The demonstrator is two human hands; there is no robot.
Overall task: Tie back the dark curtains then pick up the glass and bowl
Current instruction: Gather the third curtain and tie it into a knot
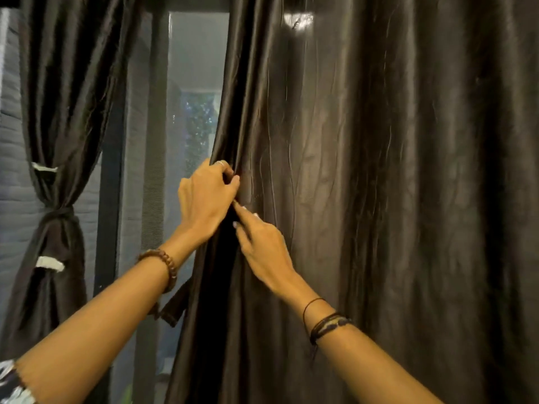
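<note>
A dark shiny curtain (379,185) hangs loose over the right two thirds of the view. My left hand (205,196) grips its left edge at mid height, fingers curled around the folds. Just below, my right hand (264,249) touches the same edge with its fingers pinching or pushing into the fabric. A dark fabric tie strip (175,307) dangles below my left wrist beside the curtain edge. At the far left a second dark curtain (58,141) is gathered and bound by a knotted tie (57,214). No glass or bowl is in view.
Between the two curtains stands a dark window frame post (110,199) with a grey mesh screen (151,170) and glass showing foliage outside. White tags (49,263) stick out of the tied left curtain. A grey quilted surface (14,170) lies behind it.
</note>
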